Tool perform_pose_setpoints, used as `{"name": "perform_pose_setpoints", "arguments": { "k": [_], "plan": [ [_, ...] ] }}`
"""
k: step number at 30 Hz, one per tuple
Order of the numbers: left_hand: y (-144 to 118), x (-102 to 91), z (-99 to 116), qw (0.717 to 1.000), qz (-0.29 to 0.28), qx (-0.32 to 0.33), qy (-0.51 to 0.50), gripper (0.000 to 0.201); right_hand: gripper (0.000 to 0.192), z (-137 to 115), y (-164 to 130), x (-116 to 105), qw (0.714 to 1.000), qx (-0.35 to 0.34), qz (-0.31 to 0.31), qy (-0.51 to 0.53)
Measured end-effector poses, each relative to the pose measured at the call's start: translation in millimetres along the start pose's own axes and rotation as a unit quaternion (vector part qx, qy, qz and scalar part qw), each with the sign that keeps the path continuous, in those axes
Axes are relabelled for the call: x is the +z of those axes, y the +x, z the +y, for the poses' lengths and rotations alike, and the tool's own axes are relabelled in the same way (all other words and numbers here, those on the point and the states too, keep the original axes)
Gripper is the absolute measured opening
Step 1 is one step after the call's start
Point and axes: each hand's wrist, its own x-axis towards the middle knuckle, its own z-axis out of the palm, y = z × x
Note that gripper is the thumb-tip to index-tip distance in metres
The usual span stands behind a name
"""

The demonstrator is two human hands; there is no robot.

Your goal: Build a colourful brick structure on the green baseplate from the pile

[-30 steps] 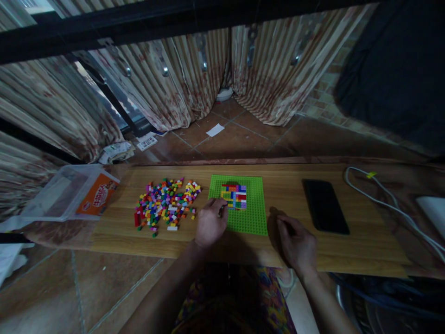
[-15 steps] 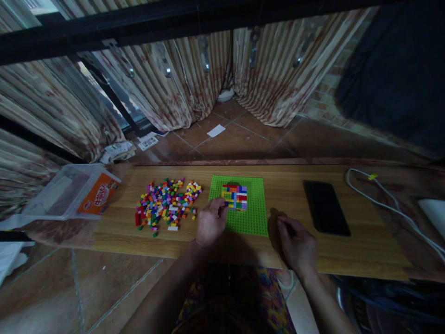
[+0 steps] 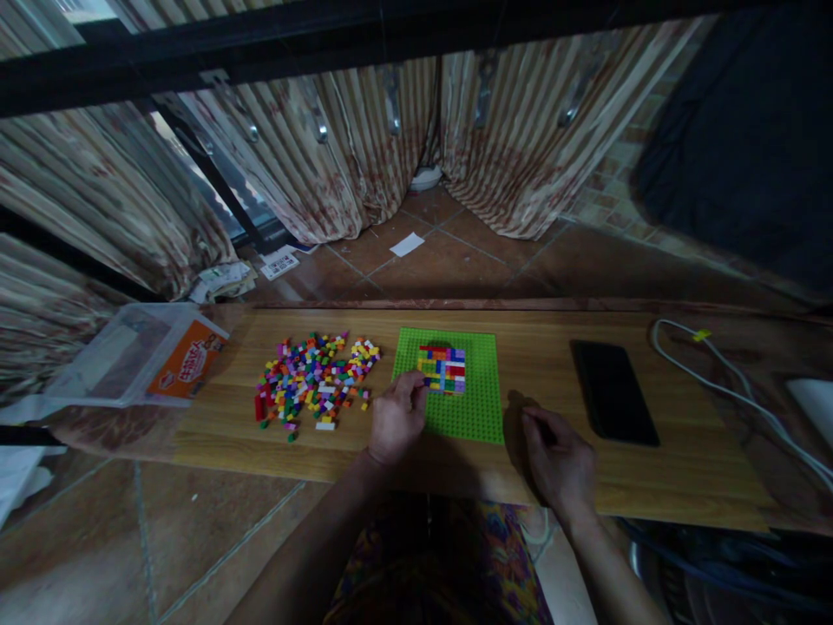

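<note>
My left hand (image 3: 398, 417) is over the left part of a green studded baseplate (image 3: 482, 421). Its thumb and fingers are pinched at the lower left corner of a block of multicoloured toy bricks (image 3: 449, 369) fixed on the plate. Whatever sits between these fingertips is too small and hidden to name. To the right of the plate, my right hand (image 3: 560, 460) rests near the table's front edge, fingers curled together, with nothing visible in them. A loose pile of small coloured bricks (image 3: 312, 378) lies left of the plate.
A clear plastic box (image 3: 110, 360) with an orange label stands at the left end of the wooden table (image 3: 227, 447). On the right lie a black phone or tablet (image 3: 615, 391) and a white cable (image 3: 735, 386). Curtains and a tiled floor are beyond.
The whole view has shifted very slightly. Both hands keep the same places and poses, and the bricks look the same.
</note>
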Motion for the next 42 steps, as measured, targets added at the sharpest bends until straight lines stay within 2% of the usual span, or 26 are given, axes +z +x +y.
{"name": "perform_pose_setpoints", "arguments": {
  "k": [7,15,26,35,42],
  "plan": [
    [-1.0,-2.1,0.4,0.999,-0.008,0.051,-0.005,0.016,0.031,2.7,-0.5,1.0,1.0,0.001,-0.007,-0.006],
    [-2.3,-0.9,-2.8,0.998,-0.002,0.067,-0.007,0.018,0.031,3.2,-0.3,1.0,1.0,-0.001,-0.007,0.004],
    [-3.2,1.6,-7.7,0.994,-0.01,0.102,0.04,0.02,0.032,-1.1,-0.2,-0.1,1.0,-0.006,-0.013,-0.007],
    [-5.9,7.8,-13.9,0.99,0.016,0.132,0.037,0.021,0.034,-0.1,-0.1,0.9,1.0,-0.019,-0.007,-0.019],
    [-5.7,7.9,-16.9,0.99,-0.009,0.129,0.046,0.022,0.037,2.4,-1.1,2.2,1.0,-0.018,-0.003,-0.021]
  ]
}}
